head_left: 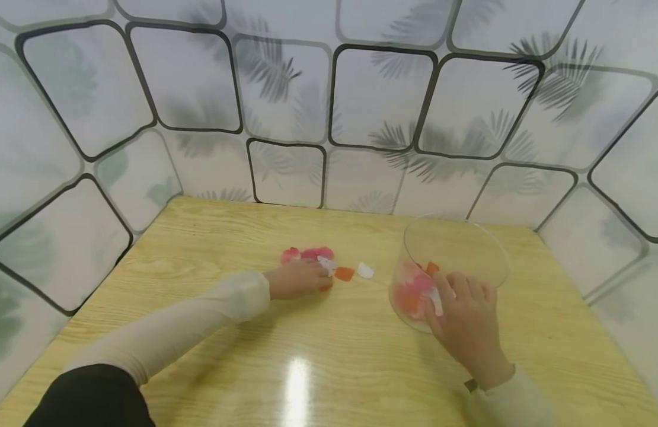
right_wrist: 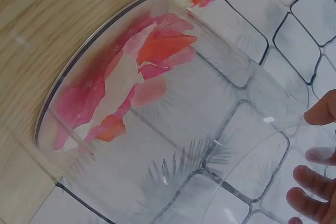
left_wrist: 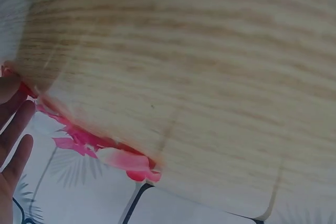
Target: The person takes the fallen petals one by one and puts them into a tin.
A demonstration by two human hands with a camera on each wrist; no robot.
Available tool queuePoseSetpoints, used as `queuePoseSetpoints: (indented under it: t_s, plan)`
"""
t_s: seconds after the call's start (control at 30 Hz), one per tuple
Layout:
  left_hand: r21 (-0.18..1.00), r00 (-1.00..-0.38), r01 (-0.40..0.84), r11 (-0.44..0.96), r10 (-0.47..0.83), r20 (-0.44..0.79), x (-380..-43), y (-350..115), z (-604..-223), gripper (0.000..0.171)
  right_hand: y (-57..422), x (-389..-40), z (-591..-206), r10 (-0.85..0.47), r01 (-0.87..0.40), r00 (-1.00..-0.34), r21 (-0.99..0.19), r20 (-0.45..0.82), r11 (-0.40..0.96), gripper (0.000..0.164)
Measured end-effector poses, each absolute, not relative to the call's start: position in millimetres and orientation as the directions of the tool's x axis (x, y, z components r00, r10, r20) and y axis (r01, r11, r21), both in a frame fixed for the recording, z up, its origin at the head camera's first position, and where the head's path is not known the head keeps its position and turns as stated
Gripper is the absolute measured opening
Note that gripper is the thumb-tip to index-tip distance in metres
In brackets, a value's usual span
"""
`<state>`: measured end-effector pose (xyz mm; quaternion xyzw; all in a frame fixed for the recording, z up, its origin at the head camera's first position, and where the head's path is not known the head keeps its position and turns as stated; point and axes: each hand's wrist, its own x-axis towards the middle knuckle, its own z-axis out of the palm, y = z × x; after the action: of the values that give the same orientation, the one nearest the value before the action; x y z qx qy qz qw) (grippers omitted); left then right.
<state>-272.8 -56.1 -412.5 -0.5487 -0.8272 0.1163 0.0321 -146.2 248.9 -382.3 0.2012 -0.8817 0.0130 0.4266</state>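
Basically a gather-up step, judging from the layout — petals go into the clear container (right_wrist: 210, 111), prob mid-way, since a fair clump of petals (head_left: 411, 293) sits low inside it, w/ others out on the tabletop (head_left: 227, 231). L hand (head_left: 299, 279) is at the small pink cluster (head_left: 310, 254), a white scrap (head_left: 326, 264) by its fingers; in L wrist view thumb + index come close together at a red bit (left_wrist: 27, 89), other fingers loosely spread. Can't tell if it's actually pinched or just touched. R hand (head_left: 468, 320) has fingers bent over the container's near rim, thumb apart from them — looks like a loose steadying hold, no petal visible in it in R wrist view. Orange petal (head_left: 344, 273) + white petal (head_left: 365, 270) lie loose btwn cluster and container. Next move, imo: L hand needs a firm pinch on thin, flat pieces, then lift clear of the rim; R hand should keep the container steady.
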Motion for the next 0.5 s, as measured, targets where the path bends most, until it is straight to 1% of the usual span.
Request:
queuePoseSetpoints:
  t_s: [0.13,0.23,0.3,0.37,0.5]
  plan:
    - [-0.235,-0.39,0.898,0.371,0.92,-0.038,-273.1,-54.5,-413.9,0.018,248.4,-145.6,-382.5,-0.343,-0.365,-0.558,0.148,0.756,0.919,0.042]
    - [-0.246,-0.376,0.898,0.364,0.926,-0.002,-273.1,-54.0,-415.9,0.019,248.2,-145.1,-382.2,-0.346,-0.362,-0.564,0.152,0.75,0.92,0.041]
    - [-0.255,-0.366,0.898,0.358,0.93,0.02,-273.0,-53.8,-416.7,0.02,248.0,-145.3,-382.3,-0.349,-0.367,-0.552,0.155,0.757,0.917,0.041]
    - [-0.277,-0.343,0.897,0.345,0.938,0.058,-273.7,-53.8,-416.4,0.017,248.0,-145.5,-382.4,-0.352,-0.368,-0.545,0.159,0.761,0.916,0.041]
    - [-0.334,-0.287,0.882,0.333,0.941,0.182,-274.3,-50.6,-407.1,0.01,248.5,-146.5,-383.0,-0.353,-0.374,-0.522,0.164,0.777,0.913,0.041]
